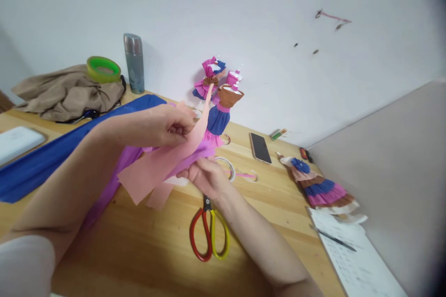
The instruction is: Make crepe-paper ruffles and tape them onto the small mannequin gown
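My left hand (172,126) is closed, its fingers pinching a long peach crepe paper strip (170,155). One narrow end of that strip rises past the hand toward the decorated bottles; the wide end hangs at lower left. Below it, my right hand (205,175) is closed at a purple crepe paper strip (195,155), palm turned up. Scissors (209,234) with one red and one yellow handle lie under my right wrist, their blades mostly hidden. A roll of white tape (226,167) rests just beyond that hand.
Paper-dressed pump bottles (219,118) stand by the wall. Blue crepe paper (42,160) stretches leftward near brown cloth (66,95), green tape (103,69) and a flask (134,65). Rightward lie a phone (259,147), a paper dress (324,190) and a written sheet (355,260) with a pen (336,240).
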`<state>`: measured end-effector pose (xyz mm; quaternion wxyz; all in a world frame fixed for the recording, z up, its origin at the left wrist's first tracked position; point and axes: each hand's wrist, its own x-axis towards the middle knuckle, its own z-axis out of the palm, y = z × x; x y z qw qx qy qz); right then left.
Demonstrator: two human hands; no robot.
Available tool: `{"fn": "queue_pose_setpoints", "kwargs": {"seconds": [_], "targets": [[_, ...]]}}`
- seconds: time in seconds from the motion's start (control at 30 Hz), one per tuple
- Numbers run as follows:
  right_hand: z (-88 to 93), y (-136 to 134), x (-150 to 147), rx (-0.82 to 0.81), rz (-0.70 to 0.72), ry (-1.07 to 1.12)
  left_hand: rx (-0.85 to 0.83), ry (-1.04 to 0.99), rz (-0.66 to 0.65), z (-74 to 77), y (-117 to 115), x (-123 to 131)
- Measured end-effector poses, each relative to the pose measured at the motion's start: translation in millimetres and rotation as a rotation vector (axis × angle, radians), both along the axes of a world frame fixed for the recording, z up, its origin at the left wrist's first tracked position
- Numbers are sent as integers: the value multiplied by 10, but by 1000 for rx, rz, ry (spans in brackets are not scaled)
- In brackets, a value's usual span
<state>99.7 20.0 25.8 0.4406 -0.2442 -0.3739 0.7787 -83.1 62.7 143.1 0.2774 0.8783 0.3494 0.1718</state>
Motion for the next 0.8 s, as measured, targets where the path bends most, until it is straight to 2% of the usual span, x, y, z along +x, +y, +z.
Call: {"fn": "queue_pose_setpoints", "kwargs": {"seconds": [0.1,0.23,0.3,0.4,0.53,0.63,0.7,0.8], "targets": [[-107,12,43,3,-68,-135,-7,93,-76,-57,27,35],[-244,74,128,55,-101,-280,-14,222,-45,-79,117,-21],[-271,106,172,92,-72,-364,40,310,41,-87,199,-83],[-234,128,238,170,24,-480,144,437,268,-110,359,-200],[-96,148,363,264,287,-568,192,495,565,-197,594,-369],[-14,194,488,338,500,-632,191,527,710,-306,729,-451],[6,229,567,381,545,-669,164,539,790,-377,776,-467],[-2,266,645,409,529,-694,172,505,832,-430,776,-448]]}}
